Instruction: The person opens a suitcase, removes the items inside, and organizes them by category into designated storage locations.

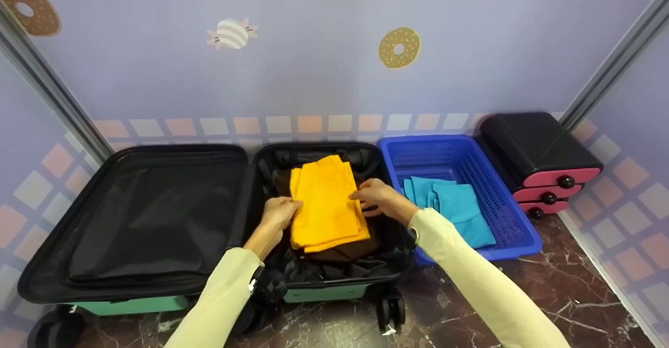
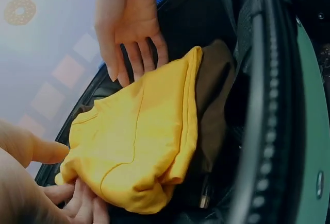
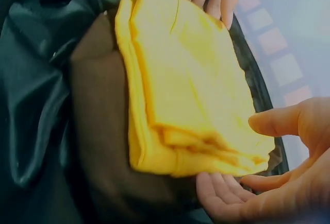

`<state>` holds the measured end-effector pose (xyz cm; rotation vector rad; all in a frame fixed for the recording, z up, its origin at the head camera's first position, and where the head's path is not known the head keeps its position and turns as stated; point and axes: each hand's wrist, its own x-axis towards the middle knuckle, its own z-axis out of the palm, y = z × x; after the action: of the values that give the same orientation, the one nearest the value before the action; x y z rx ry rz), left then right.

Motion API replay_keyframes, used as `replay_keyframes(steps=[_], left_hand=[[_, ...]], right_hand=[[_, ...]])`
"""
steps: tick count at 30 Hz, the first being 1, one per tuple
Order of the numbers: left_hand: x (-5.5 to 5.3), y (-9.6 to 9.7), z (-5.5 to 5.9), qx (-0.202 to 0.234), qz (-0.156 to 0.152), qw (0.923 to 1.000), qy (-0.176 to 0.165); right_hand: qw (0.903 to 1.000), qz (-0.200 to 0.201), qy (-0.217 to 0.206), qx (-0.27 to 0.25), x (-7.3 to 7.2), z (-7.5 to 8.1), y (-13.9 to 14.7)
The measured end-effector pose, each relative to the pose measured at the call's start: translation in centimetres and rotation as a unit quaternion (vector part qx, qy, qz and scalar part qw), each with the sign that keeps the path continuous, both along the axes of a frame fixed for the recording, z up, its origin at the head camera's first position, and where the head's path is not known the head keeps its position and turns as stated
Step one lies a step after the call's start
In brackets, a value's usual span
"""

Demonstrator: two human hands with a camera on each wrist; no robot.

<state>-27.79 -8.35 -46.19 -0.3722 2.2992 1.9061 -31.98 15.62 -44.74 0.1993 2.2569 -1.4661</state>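
A folded yellow garment (image 1: 326,201) lies on brown cloth (image 3: 98,121) inside the right half of an open suitcase (image 1: 339,280). At the garment's left edge, my left hand (image 1: 277,213) pinches the fabric, its thumb (image 2: 49,153) above and its fingers tucked lower down. My right hand (image 1: 381,197) is at the opposite edge. Its thumb (image 3: 273,122) touches the yellow fabric, while its fingers (image 2: 139,54) extend loosely along the side, the tips partly hidden by the garment.
The suitcase's other half, a black lined shell (image 1: 151,217), lies open on the left. To the right stands a blue basket (image 1: 502,222) with folded turquoise cloth (image 1: 460,207) in it. Beyond it is a black drawer unit (image 1: 538,139) with pink fronts. A wall rises behind.
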Motion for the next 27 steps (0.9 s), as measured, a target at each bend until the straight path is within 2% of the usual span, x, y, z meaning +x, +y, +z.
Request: replay_keyframes(steps=[5,8,14,18,27], left_hand=[[0.1,-0.5,-0.4,-0.029,-0.016,0.9994,0.007],[0.1,-0.8,-0.4,-0.005,-0.023,0.9997,-0.011],[-0.1,-0.7,-0.2,0.013,-0.019,0.9996,-0.017],[0.1,-0.4,0.3,0.023,-0.020,0.9994,-0.017],[1.1,-0.5,2.3,0.055,-0.047,0.9967,-0.036]], right_hand=[[0.9999,0.015,-0.005,-0.003,-0.1,-0.5,0.3],[0.9998,0.019,0.007,-0.003,0.1,-0.5,0.2],[0.9993,0.019,0.032,-0.002,0.1,-0.3,0.5],[0.9989,0.027,0.039,-0.006,0.3,0.5,1.2],[0.9989,0.024,0.035,-0.017,1.1,2.7,2.5]])
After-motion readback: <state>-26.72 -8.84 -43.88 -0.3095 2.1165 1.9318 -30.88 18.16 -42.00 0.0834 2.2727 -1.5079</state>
